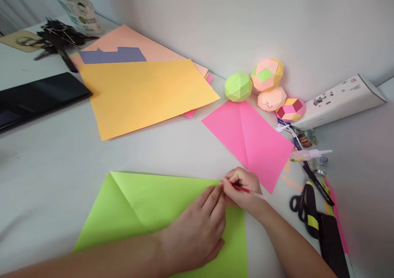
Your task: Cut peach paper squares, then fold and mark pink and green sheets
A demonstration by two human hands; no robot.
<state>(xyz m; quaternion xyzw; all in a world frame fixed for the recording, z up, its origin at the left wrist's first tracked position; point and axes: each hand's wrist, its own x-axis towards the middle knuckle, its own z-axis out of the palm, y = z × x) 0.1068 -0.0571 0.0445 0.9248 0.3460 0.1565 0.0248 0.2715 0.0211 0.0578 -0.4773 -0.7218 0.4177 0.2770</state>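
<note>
A light green sheet of paper [129, 204] with a diagonal crease lies on the table before me. My left hand [197, 224] rests on it, fingers stretched out toward its top right corner. There my right hand [243, 185] grips a slim red pen [241, 188], its tip close to the sheet's upper edge and hidden by the fingers. Under my right hand shows a small orange-brown patch [232, 202]; I cannot make out what it is. Just beyond the right hand lies a pink sheet [246, 134] with a fold line.
Yellow paper [147, 97] tops a peach sheet [126, 36] at the back. Left are a black phone [40, 99] and binder clips [57, 36]. Folded paper balls [238, 86] stand by the wall. Scissors [300, 204], a cutter [311, 210] and a glue bottle [303, 155] lie right.
</note>
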